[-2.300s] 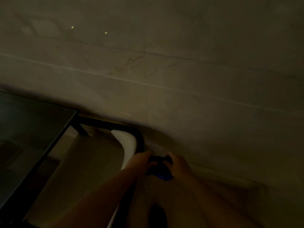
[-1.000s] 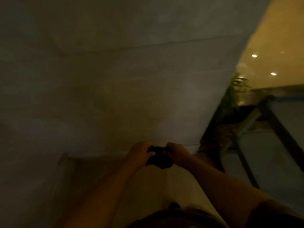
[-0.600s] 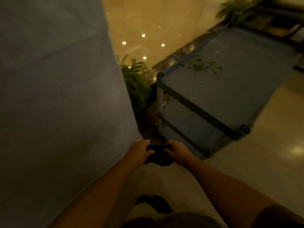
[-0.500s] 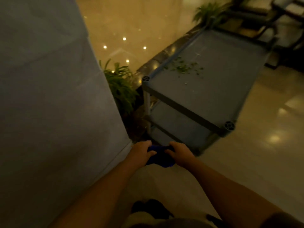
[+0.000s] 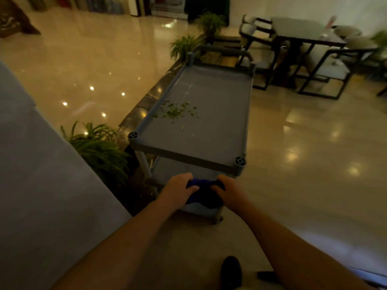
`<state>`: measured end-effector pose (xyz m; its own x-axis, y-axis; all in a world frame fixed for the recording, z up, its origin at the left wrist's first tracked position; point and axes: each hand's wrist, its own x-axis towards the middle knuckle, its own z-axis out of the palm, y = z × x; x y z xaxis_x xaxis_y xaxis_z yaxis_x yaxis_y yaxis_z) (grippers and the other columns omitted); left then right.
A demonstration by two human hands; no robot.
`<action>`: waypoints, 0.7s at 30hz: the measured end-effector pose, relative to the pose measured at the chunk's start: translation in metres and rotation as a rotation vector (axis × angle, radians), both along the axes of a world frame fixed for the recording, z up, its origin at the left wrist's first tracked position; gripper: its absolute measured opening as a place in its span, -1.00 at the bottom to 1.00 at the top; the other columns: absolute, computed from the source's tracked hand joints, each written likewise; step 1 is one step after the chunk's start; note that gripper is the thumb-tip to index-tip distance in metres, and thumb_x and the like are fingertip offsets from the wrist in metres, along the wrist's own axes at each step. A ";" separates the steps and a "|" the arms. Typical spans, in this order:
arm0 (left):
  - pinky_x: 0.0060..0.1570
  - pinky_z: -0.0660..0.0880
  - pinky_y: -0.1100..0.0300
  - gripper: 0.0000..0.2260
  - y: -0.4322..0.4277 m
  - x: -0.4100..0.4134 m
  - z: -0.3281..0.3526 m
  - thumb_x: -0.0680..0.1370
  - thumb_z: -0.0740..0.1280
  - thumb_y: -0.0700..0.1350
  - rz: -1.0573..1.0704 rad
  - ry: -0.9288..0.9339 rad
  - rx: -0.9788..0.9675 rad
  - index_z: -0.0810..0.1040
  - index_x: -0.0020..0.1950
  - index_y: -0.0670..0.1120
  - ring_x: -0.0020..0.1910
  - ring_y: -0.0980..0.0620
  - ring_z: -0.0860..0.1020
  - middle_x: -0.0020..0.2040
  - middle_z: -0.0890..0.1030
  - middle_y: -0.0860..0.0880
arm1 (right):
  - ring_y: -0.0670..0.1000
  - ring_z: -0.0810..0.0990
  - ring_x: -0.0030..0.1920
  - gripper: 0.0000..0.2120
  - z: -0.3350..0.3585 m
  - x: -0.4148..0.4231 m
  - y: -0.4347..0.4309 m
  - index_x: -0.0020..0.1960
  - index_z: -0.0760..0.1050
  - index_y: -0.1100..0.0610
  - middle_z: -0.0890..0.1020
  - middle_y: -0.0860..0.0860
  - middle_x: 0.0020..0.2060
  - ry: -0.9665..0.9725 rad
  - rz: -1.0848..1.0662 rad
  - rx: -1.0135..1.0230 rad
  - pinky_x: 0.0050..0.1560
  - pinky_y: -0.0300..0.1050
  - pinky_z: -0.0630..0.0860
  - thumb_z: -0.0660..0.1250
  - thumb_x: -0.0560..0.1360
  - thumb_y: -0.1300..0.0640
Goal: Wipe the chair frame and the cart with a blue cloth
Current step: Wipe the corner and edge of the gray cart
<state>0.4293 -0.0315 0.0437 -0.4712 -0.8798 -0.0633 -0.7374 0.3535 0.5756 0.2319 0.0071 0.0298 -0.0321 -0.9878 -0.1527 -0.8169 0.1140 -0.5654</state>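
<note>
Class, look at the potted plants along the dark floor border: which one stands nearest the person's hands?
The bushy plant by the grey wall, left of the cart. The other plants sit far off beyond the cart's handle end.

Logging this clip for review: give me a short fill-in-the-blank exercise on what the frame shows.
1. The left hand and right hand together hold a bunched cloth coloured ____.
2. Scattered on the cart's top shelf are small ____ leaf bits.
3. The cart has ____ posts at its near corners.

Missing words: blue; green; two
</note>
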 end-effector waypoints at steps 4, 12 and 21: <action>-0.34 0.24 0.19 -0.78 -0.027 -0.048 0.013 0.56 0.30 0.02 -0.029 0.027 -0.048 0.35 -0.19 -0.04 -0.37 0.09 0.35 -0.34 0.36 0.06 | -0.14 0.46 -0.35 -0.89 0.019 -0.049 -0.013 -0.14 0.45 0.02 0.48 -0.11 -0.34 -0.058 -0.038 -0.087 -0.40 -0.27 0.28 0.29 0.55 0.04; -0.27 0.28 0.12 -0.72 -0.071 -0.142 0.031 0.59 0.26 0.03 0.062 0.032 -0.057 0.43 -0.11 -0.19 -0.31 -0.02 0.39 -0.28 0.42 -0.05 | 0.08 0.58 -0.23 -0.80 0.039 -0.142 -0.076 -0.06 0.53 0.16 0.61 0.09 -0.22 -0.010 0.007 -0.128 -0.24 -0.09 0.47 0.27 0.57 0.03; -0.25 0.32 0.10 -0.74 -0.098 -0.189 0.029 0.60 0.24 0.02 0.211 -0.022 0.013 0.33 -0.17 -0.11 -0.27 -0.04 0.39 -0.27 0.37 -0.03 | 0.02 0.56 -0.27 -0.84 0.026 -0.185 -0.140 -0.11 0.49 0.05 0.55 -0.01 -0.29 0.010 0.127 -0.063 -0.29 -0.13 0.46 0.27 0.56 -0.02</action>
<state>0.2400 -0.1298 0.0728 -0.2753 -0.9578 -0.0832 -0.8066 0.1830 0.5621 0.0469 -0.1330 0.0554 0.0923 -0.9916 -0.0903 -0.8284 -0.0262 -0.5595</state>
